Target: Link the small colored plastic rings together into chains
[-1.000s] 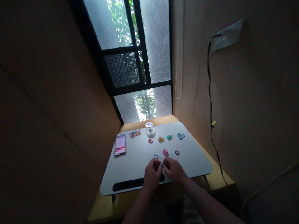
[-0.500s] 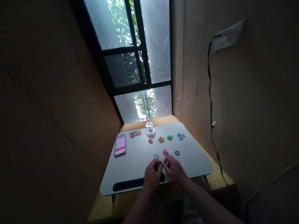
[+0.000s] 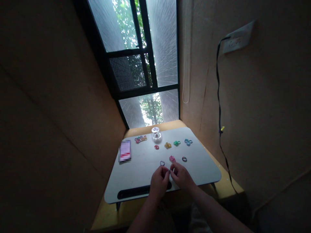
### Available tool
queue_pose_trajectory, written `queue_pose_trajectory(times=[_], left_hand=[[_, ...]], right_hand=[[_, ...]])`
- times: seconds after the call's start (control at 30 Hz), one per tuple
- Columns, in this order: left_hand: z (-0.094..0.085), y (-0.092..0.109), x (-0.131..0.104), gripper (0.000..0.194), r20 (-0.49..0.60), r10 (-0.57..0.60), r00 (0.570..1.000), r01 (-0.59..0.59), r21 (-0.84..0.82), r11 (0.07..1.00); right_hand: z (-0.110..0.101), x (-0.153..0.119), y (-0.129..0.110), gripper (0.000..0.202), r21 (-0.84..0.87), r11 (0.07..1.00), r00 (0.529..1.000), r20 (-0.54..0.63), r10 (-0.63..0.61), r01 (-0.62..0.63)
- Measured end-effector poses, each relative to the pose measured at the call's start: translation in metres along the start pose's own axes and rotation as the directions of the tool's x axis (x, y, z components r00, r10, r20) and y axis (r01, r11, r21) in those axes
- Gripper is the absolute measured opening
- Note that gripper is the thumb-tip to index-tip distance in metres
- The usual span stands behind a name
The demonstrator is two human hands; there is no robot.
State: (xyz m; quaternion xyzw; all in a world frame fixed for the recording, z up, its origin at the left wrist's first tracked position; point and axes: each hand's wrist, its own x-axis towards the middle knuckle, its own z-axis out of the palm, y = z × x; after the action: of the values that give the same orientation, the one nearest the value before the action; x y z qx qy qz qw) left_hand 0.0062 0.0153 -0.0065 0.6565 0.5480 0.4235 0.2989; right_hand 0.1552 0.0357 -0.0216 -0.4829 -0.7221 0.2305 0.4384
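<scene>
Near the front of the white lap table (image 3: 141,168), my left hand (image 3: 159,179) and my right hand (image 3: 181,174) meet at the fingertips. Both are pinched on a tiny greenish piece (image 3: 169,170), mostly hidden by the fingers. Just beyond them lie a purple ring (image 3: 162,163), a pink cluster (image 3: 172,158) and a dark ring (image 3: 184,159). Farther back sit red rings (image 3: 156,147), a yellow cluster (image 3: 167,145), a green cluster (image 3: 177,143) and blue rings (image 3: 188,142).
A clear container (image 3: 156,136) stands at the back beside mixed coloured rings (image 3: 141,139). A blurred, pinkish flat item (image 3: 125,151) lies at the left edge. A black slot (image 3: 133,192) runs along the front. A black cord (image 3: 219,106) hangs on the right wall.
The greenish piece between my fingertips shows less than before. My hands have barely shifted.
</scene>
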Motion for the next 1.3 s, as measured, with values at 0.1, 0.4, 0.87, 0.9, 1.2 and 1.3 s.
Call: queue_pose_trajectory(times=[0.1, 0.4, 0.87, 0.9, 1.2, 1.3], left_hand=[[0.0004, 0.0004, 0.0006, 0.013, -0.010, -0.007, 1.000, 0.007, -0.011, 1.000], [0.0015, -0.0007, 0.0013, 0.012, -0.025, -0.015, 1.000, 0.015, -0.006, 1.000], [-0.0009, -0.0007, 0.0001, 0.021, 0.003, 0.003, 1.000, -0.002, -0.044, 0.999], [-0.0010, -0.0006, 0.0001, 0.022, 0.008, 0.012, 1.000, -0.011, -0.052, 0.999], [-0.0017, -0.0036, 0.0007, 0.022, 0.017, 0.040, 0.999, -0.039, -0.056, 0.998], [-0.0017, -0.0054, 0.0005, 0.022, 0.017, 0.039, 0.999, -0.038, -0.079, 0.996]], right_hand=[[-0.0009, -0.0007, 0.0001, 0.005, 0.040, 0.999, 1.000, 0.025, -0.006, 0.005], [-0.0025, 0.0015, -0.0025, 0.008, -0.008, 1.000, 0.997, 0.071, -0.013, 0.014], [-0.0003, 0.0015, -0.0005, 0.022, -0.076, 0.997, 0.998, 0.059, 0.013, -0.008], [-0.0002, 0.0015, -0.0006, 0.024, -0.081, 0.997, 0.998, 0.059, 0.006, -0.001], [0.0013, 0.0012, 0.0008, 0.028, -0.109, 0.994, 0.997, 0.073, 0.001, 0.007], [0.0017, 0.0012, 0.0018, 0.027, -0.110, 0.994, 0.997, 0.073, -0.002, 0.010]])
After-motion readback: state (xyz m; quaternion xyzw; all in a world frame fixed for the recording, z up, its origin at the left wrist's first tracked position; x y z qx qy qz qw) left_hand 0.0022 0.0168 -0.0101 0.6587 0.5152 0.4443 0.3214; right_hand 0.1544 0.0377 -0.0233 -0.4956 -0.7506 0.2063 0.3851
